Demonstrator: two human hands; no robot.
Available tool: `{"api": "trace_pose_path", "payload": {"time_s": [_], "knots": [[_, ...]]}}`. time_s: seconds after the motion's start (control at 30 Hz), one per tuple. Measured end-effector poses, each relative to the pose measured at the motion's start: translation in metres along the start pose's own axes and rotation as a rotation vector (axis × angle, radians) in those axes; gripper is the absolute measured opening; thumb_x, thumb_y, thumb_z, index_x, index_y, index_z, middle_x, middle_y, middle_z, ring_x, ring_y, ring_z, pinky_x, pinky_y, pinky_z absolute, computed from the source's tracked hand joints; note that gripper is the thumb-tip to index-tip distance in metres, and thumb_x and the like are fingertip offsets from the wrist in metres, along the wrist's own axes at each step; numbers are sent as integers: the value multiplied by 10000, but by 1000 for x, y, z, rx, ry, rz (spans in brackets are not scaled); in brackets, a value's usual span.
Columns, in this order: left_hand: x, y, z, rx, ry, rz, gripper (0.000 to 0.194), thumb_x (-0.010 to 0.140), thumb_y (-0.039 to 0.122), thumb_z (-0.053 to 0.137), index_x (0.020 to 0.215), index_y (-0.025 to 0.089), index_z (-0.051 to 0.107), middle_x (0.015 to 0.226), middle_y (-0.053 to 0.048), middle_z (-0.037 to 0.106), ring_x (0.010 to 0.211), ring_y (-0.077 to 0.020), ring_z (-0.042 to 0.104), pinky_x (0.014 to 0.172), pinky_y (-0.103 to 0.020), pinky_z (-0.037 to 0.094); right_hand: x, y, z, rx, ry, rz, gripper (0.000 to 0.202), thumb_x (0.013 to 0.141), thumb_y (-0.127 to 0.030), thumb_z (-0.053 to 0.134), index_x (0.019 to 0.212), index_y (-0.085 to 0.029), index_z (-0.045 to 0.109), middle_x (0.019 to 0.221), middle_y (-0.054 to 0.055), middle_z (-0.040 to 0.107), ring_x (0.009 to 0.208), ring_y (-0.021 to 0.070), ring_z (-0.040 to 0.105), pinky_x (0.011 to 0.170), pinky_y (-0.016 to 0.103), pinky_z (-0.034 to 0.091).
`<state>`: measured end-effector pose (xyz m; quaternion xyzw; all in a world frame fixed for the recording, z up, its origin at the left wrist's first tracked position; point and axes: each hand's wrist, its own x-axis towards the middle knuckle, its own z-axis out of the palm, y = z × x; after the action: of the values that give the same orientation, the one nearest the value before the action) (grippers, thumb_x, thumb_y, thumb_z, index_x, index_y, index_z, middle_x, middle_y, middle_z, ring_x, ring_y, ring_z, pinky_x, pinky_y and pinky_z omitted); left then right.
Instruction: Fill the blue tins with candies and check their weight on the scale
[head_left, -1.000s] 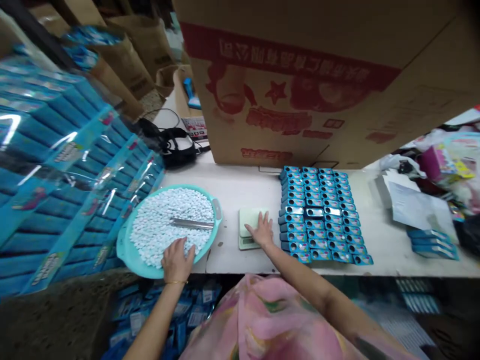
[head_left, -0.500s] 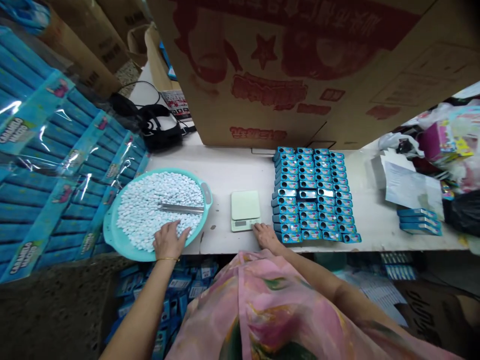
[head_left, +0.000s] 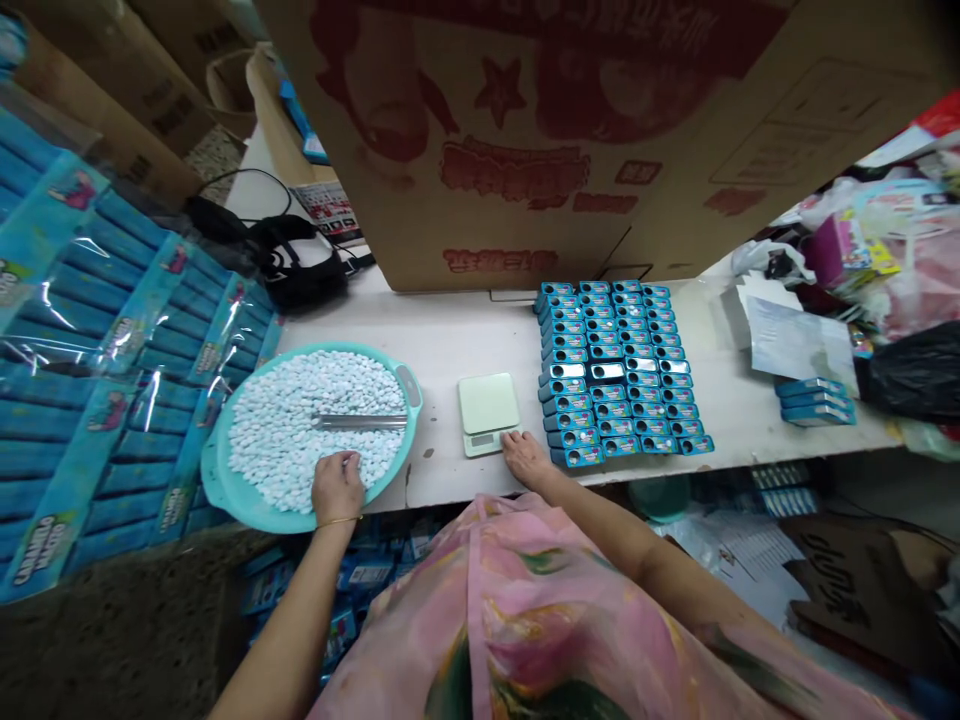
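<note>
Left fingers [head_left: 349, 463] have curled in over the white pellets [head_left: 289, 420], grip unclear; right fingers [head_left: 511, 440], unclenched, touch the scale [head_left: 489, 403].

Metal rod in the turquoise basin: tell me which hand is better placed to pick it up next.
Left, I judge: the left hand is at the white pellets in the turquoise basin, close to the metal rod; the right hand is farther off, at the digital scale.

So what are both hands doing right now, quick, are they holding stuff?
Left hand: fingers curled at the white pieces; can't tell if it's holding any.
Right hand: loosely open, fingertips at the scale's corner, not gripping it.
</note>
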<state>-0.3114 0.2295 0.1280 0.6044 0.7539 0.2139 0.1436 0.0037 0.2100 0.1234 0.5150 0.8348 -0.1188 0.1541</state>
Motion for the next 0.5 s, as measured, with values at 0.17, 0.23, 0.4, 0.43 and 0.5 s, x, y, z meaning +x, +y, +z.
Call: {"api": "trace_pose_path", "payload": {"time_s": [0.17, 0.23, 0.4, 0.43, 0.5], "knots": [[-3, 1, -9, -219, 167, -219, 199, 694, 349, 436, 708, 167, 515, 673, -35, 496, 711, -185, 478, 683, -329, 401, -6, 2, -20, -7, 30, 56, 289, 785, -71, 366, 1006, -126, 543, 980, 102, 535, 853, 196, 456, 705, 322, 346], [-4, 2, -16, -541, 190, -422, 174, 666, 335, 484, 716, 169, 508, 606, 11, 458, 571, -127, 439, 524, -256, 375, -23, 7, -29, 1, 72, 110, 359, 792, -84, 362, 1131, -134, 470, 1019, 108, 528, 847, 191, 466, 706, 319, 347], [3, -6, -42, -1392, 16, -774, 68, 620, 202, 490, 609, 156, 442, 537, 34, 427, 398, -45, 322, 328, -145, 195, -98, 30, -27, 192, 359, 280, 313, 834, -162, 344, 1092, -163, 521, 1014, 94, 546, 890, 176, 479, 740, 297, 357], [4, -9, -45, -1472, -28, -816, 62, 634, 198, 472, 600, 157, 439, 537, 24, 436, 393, -46, 324, 316, -142, 209, -112, 35, -23, 221, 411, 322, 302, 841, -176, 338, 1067, -168, 538, 989, 89, 554, 883, 174, 485, 736, 296, 362], [6, -15, -49, -1619, -80, -880, 107, 700, 210, 425, 609, 160, 452, 547, 6, 454, 388, -48, 332, 300, -136, 250, -133, 42, -14, 246, 480, 403, 293, 846, -205, 341, 1052, -173, 548, 950, 84, 562, 868, 177, 490, 728, 301, 369]]}}
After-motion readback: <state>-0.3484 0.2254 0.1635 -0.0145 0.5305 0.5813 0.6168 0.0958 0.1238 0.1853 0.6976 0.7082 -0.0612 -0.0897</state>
